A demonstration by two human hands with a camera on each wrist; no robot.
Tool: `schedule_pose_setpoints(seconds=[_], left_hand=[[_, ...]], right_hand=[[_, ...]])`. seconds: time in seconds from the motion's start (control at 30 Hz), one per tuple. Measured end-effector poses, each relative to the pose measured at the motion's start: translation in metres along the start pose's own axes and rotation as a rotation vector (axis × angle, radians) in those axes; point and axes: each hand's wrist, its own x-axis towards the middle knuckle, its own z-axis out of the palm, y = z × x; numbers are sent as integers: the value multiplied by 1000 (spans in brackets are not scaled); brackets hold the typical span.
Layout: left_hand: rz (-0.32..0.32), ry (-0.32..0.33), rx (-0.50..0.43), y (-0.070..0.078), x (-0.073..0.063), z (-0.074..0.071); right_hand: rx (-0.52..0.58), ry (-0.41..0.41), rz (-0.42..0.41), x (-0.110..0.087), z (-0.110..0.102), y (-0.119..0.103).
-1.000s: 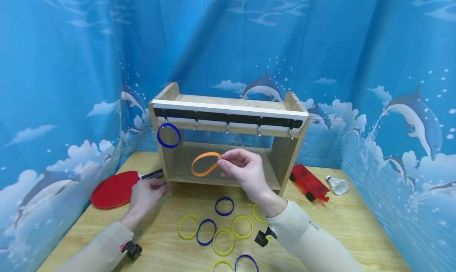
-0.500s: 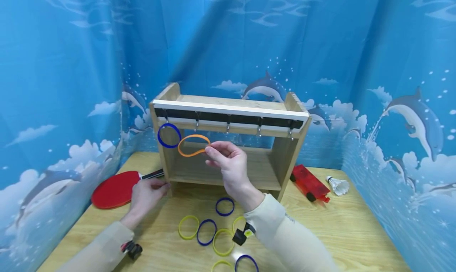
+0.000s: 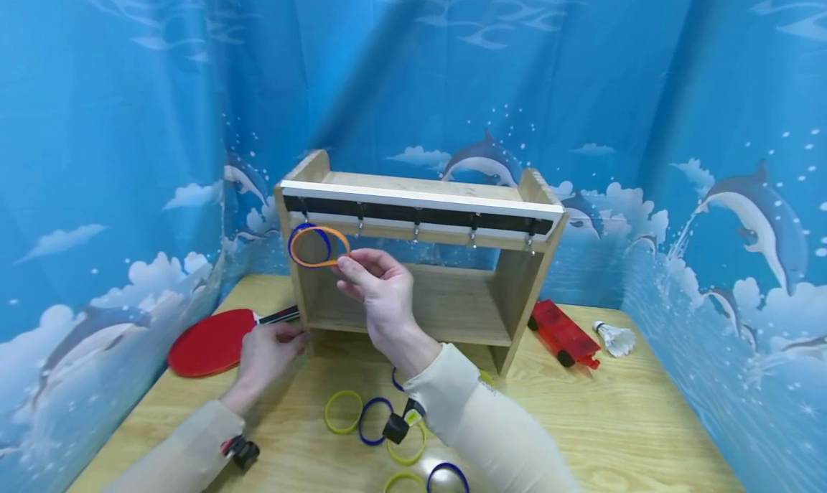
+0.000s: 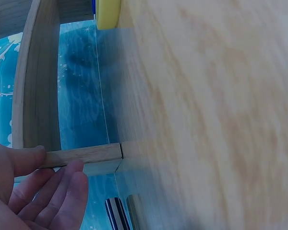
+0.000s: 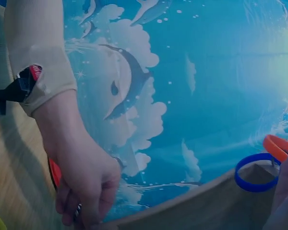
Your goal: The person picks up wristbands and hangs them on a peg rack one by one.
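Observation:
My right hand (image 3: 390, 299) pinches an orange wristband (image 3: 338, 234) between thumb and fingers, at the left of a small wooden shelf (image 3: 446, 303). In the head view the band overlaps a blue wristband (image 3: 328, 245) hanging from the leftmost hook of the rail. The right wrist view shows the orange band (image 5: 276, 147) beside the upper part of the blue one (image 5: 254, 187), near the hook. My left hand (image 3: 268, 357) grips the lower front of the shelf's left side panel; in the left wrist view, thumb and fingers lie on opposite sides of its edge (image 4: 86, 154).
Several bare metal hooks line the black strip (image 3: 446, 217) to the right. Yellow wristbands (image 3: 326, 412) and blue wristbands (image 3: 360, 423) lie on the table in front, partly behind my right arm. A red table tennis paddle (image 3: 213, 342) lies left; a red toy car (image 3: 564, 333) and shuttlecock (image 3: 617, 339) lie right.
My right hand has carried the orange wristband left and upward, from in front of the shelf opening to the hanging blue band. My left hand has stayed at the side panel.

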Motion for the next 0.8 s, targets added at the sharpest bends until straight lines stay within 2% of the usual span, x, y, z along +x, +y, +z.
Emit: schedule_pose_setpoints(seconds=[0.23,0.53,0.8], left_hand=[[23,0,-8,0,0,0],[-26,-45,-21,0,0,-2],[-56,-59,-18,2,-1,-2]], right_hand=[[4,7,4,2,9,8],[-9,52,30,13,19,11],[-42,40,47,16,15,23]])
